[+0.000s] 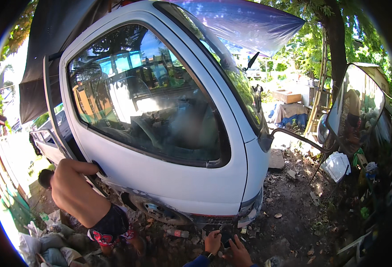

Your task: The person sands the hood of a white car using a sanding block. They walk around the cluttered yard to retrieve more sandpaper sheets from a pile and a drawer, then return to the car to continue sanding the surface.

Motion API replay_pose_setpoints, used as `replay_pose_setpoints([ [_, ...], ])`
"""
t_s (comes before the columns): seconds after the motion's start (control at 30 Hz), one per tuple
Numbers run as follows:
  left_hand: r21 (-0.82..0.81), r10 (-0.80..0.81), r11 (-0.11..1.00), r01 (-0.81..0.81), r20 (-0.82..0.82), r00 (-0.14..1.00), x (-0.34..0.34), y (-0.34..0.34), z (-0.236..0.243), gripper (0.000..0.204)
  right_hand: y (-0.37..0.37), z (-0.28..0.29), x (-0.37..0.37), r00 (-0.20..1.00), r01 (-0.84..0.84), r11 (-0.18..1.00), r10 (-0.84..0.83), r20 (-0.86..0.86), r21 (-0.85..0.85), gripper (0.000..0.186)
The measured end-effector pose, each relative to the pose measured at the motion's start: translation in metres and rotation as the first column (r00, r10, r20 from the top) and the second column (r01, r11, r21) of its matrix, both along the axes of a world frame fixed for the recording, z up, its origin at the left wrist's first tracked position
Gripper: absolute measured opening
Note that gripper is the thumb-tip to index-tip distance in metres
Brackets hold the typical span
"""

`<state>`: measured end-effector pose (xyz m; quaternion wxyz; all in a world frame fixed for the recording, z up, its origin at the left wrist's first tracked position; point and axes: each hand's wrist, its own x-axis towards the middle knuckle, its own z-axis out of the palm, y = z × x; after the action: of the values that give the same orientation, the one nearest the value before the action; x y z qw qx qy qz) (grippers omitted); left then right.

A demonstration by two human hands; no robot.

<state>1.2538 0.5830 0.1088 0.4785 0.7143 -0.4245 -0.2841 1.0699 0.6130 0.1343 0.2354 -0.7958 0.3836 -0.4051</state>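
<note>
Dark and flat, a phone-like device [226, 240] sits between the wearer's two hands, low over the leaf-strewn ground [289, 227]. Its left edge is gripped by the left hand [213, 242], a watch [209, 255] at that wrist; the right hand [238, 252] is loosely open beside it, though I can't tell whether it touches. Just left of the left hand lies a clear plastic bottle [177, 233]. Beyond both hands stands a white truck cab [173, 187], and far to their left a shirtless person [82, 193] bends, one arm against its door.
</note>
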Motion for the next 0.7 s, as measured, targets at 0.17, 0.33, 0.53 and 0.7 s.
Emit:
replay_pose_setpoints([
  [0.17, 0.19, -0.114, 0.954, 0.231, -0.481, 0.869, -0.018, 0.012, 0.015, 0.04, 0.016, 0.056, -0.016, 0.95, 0.274, 0.884, -0.188, -0.249, 0.379, 0.033],
  [0.33, -0.039, -0.297, 0.944, 0.328, -0.535, 0.791, -0.019, 0.023, -0.033, 0.037, -0.013, -0.043, -0.048, 0.942, -0.027, 0.775, -0.192, 0.276, 0.632, 0.036],
  [0.53, 0.006, -0.36, 0.926, 0.376, -0.283, 0.889, -0.046, 0.01, -0.039, 0.022, -0.037, -0.021, -0.083, 0.75, -0.387, 0.421, -0.374, 0.545, 0.821, 0.025],
  [0.7, 0.13, -0.273, 0.883, 0.451, -0.639, 0.719, -0.105, 0.001, -0.062, 0.012, -0.074, -0.045, -0.159, 0.835, -0.413, 0.213, -0.3, 0.462, 0.885, 0.036],
])
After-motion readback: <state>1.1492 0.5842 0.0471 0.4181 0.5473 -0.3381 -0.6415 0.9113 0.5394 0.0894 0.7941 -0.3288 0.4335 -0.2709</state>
